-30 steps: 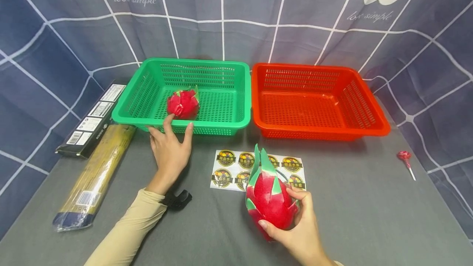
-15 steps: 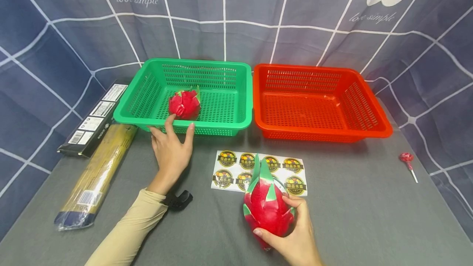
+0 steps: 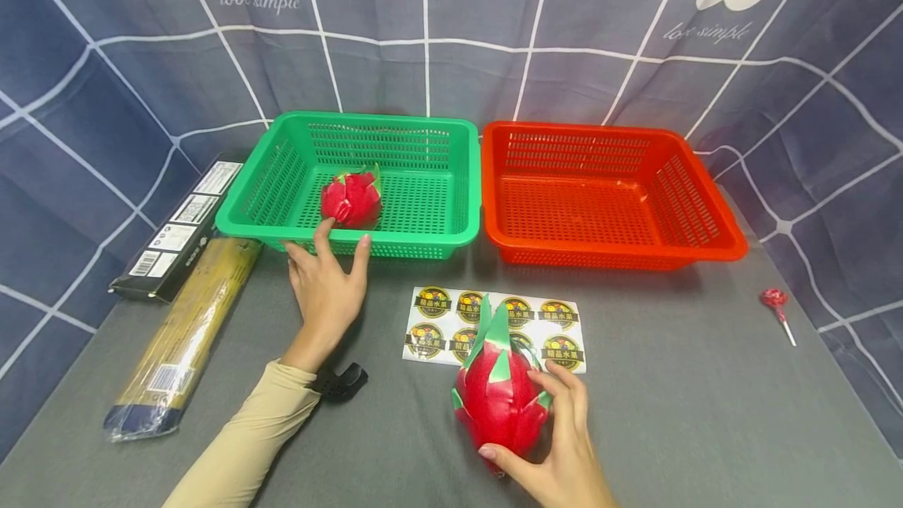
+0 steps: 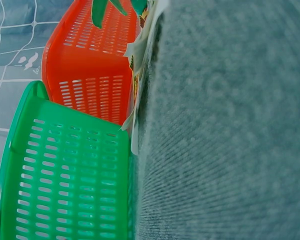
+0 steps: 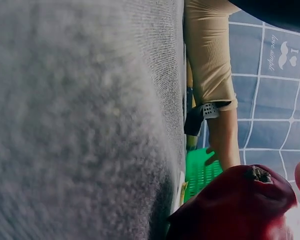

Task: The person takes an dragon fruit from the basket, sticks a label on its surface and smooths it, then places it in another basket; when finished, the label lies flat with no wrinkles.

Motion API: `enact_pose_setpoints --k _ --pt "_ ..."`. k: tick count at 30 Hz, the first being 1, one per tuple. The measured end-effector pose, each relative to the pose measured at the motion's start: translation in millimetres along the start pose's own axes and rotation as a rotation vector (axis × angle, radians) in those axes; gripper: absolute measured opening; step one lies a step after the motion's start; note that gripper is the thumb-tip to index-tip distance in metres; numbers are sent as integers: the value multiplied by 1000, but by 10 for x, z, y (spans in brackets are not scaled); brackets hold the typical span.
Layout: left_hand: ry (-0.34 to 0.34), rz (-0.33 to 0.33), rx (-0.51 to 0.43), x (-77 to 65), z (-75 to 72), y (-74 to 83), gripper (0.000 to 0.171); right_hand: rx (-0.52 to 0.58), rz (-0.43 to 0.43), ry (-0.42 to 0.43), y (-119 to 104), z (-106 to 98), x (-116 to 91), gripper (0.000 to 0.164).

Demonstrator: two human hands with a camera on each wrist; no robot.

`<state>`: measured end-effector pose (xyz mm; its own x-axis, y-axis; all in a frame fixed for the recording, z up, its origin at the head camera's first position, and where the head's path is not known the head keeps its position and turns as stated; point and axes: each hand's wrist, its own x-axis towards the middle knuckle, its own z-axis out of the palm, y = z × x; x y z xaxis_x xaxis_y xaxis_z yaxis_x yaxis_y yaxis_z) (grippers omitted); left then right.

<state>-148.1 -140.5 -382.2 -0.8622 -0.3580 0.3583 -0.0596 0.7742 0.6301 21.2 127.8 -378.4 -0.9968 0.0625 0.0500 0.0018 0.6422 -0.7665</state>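
A large red dragon fruit (image 3: 499, 406) with green leaf tips is at the front middle, its leaves pointing away and overlapping the sticker sheet (image 3: 423, 324). My right hand (image 3: 564, 445) holds it from the right, thumb low on its near side and fingers higher up. In the right wrist view the stem end of the dragon fruit (image 5: 235, 205) fills the bottom. My left hand (image 3: 328, 288) rests with extended fingers at the near rim of the green basket (image 3: 430, 237). Inside that basket lies a smaller dragon fruit (image 3: 353, 201), just beyond the left fingertips.
Right of the green basket stands a red basket (image 3: 600, 253). On the left lie a dark box (image 3: 176, 230) and a clear-wrapped yellow packet (image 3: 186, 328). A red lollipop (image 3: 774, 300) lies far right. A checked curtain (image 3: 466, 14) hangs behind.
The large dragon fruit has shifted left and toward the front edge with my right hand, its leaves now lower over the sticker sheet. My left hand has stayed at the green rim.
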Motion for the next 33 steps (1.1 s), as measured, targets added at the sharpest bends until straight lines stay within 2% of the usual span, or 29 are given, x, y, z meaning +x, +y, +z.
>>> enact_pose_setpoints --k 5,14,17,20,23,25,27,29,31,33 --pt "0 -3 -9 -5 4 1 66 -23 -16 -3 5 -18 3 85" --pt "-36 -50 -75 -30 -11 33 71 -21 -134 62 65 -58 10 77" --pt "-36 -56 -80 -47 -16 55 76 52 -241 106 97 -99 51 71" --pt "-9 -70 -91 -81 -13 84 81 173 -375 133 130 -162 126 63" --pt "51 -67 -128 -119 -3 118 82 297 -378 98 125 -253 216 49" --pt "81 -56 -153 -146 3 141 76 379 -309 38 117 -332 275 39" --pt "93 -11 -157 -173 4 164 64 436 -240 11 96 -401 338 29" --pt "67 66 -160 -197 6 181 49 465 -188 -11 79 -467 408 24" --pt "1 178 -157 -213 14 189 36 460 -144 -24 59 -524 484 21" --pt "-123 296 -157 -225 30 186 30 420 -107 -43 40 -573 571 21"
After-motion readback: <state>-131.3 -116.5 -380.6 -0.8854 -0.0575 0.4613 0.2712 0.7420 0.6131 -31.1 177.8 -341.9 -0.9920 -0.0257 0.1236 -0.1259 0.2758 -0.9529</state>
